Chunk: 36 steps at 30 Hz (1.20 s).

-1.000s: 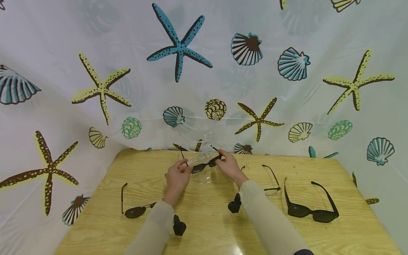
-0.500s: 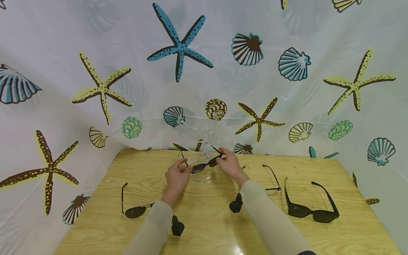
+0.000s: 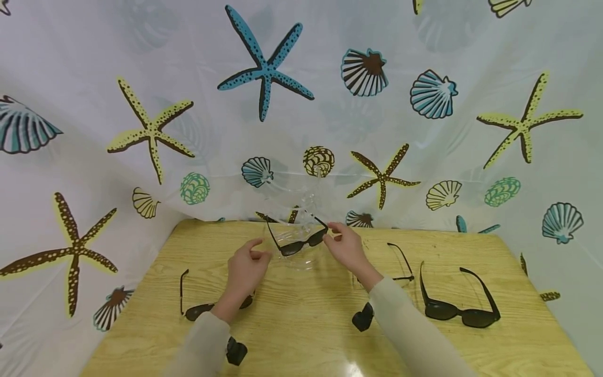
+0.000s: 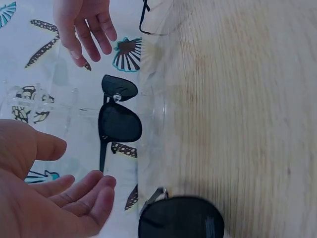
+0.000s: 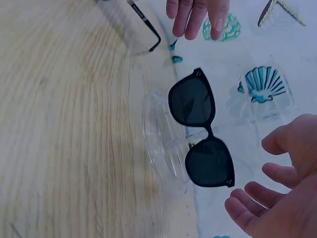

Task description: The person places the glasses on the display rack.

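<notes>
Black sunglasses (image 3: pixel 293 248) sit on a clear plastic display stand (image 3: pixel 301 266) near the back of the table, with their lenses toward me and temples pointing back. To their left is my left hand (image 3: pixel 247 268), fingers loosely bent and holding nothing. My right hand (image 3: pixel 348 248) is close by the right end of the frame, its fingers relaxed. The right wrist view shows a gap between the right hand (image 5: pixel 282 188) and the sunglasses (image 5: pixel 210 158). Apart from them too, in the left wrist view, is the left hand (image 4: pixel 59 193).
On the wooden table (image 3: pixel 301 324), dark aviator sunglasses (image 3: pixel 194 312) lie at left, partly behind the left arm. Thin-framed glasses (image 3: pixel 409 277) lie right of the right hand, with larger black sunglasses (image 3: pixel 443 310) farther right. A shell-patterned curtain (image 3: pixel 301 131) hangs behind and at both sides.
Both hands have let go of the sunglasses on the stand. The left hand has moved left and toward me, the right hand slightly right. The sunglasses stay where they were.
</notes>
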Motion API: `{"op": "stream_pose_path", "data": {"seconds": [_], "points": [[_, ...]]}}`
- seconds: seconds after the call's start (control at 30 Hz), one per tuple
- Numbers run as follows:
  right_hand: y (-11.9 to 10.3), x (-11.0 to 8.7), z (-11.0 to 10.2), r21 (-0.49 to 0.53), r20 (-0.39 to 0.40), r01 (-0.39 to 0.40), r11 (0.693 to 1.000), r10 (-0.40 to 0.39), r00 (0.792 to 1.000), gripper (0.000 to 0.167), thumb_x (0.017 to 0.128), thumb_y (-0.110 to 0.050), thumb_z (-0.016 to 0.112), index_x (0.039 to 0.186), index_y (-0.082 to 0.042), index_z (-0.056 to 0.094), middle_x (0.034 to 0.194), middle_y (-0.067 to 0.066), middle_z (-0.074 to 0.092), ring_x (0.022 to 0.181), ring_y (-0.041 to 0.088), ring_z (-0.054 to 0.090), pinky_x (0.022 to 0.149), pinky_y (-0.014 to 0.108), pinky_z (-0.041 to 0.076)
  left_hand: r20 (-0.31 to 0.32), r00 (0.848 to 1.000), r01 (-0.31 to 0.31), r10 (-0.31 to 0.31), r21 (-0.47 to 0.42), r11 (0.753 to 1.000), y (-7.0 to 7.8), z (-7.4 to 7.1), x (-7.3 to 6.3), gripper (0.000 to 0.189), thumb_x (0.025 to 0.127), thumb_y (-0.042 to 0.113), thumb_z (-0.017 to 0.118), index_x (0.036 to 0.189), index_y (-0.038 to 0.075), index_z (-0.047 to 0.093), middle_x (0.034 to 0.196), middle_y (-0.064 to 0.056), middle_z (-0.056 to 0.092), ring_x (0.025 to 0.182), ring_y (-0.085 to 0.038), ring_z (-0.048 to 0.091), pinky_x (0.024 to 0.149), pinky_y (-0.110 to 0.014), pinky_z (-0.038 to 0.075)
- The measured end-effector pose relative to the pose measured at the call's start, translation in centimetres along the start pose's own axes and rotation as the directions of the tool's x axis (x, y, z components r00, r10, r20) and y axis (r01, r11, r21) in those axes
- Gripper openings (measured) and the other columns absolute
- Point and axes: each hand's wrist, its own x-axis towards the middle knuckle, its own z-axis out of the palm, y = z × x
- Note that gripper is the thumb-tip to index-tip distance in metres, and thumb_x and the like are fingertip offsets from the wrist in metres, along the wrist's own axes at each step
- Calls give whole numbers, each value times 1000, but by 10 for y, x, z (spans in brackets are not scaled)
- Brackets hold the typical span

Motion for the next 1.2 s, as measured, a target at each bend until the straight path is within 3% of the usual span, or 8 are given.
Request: {"op": "stream_pose_path", "data": {"seconds": [0.23,0.33,0.57,0.87,1.2], "points": [[-7,-23,2,64,55,77,995,-80,995,40,107,-23,62,143,-7,64,132,17,68,116,35,68,92,50,59,18,999,-35,33,67,997,-6,-39,-29,43,105,20,63,142,-2,61,107,-22,78,94,-35,77,73,-42,62],[-14,-32,9,81,91,96,992,-103,991,38,107,-23,62,142,-8,65,128,14,70,113,33,69,91,48,59,24,999,-41,39,80,996,-13,-55,-41,44,105,19,63,143,-1,60,109,-22,78,99,-37,77,73,-41,62],[-22,-49,32,109,205,150,983,-170,964,38,108,-24,61,141,-7,65,120,14,72,103,28,70,82,37,58,7,999,41,-42,141,989,-34,-86,-60,50,106,26,62,149,2,55,119,-24,75,110,-40,75,86,-49,62],[-26,-64,67,137,289,161,977,-194,937,38,107,-28,62,142,-11,66,122,10,72,105,25,68,81,29,56,22,988,142,-150,208,968,-57,-105,-73,60,107,31,59,157,1,45,138,-35,63,125,-49,65,95,-54,59],[-31,-71,95,145,378,140,979,-186,907,39,107,-27,62,143,-13,65,131,16,69,104,19,68,81,25,54,-2,982,180,-189,308,934,-80,-113,-78,68,107,34,58,158,-7,38,146,-42,51,129,-57,57,102,-65,50]]}}
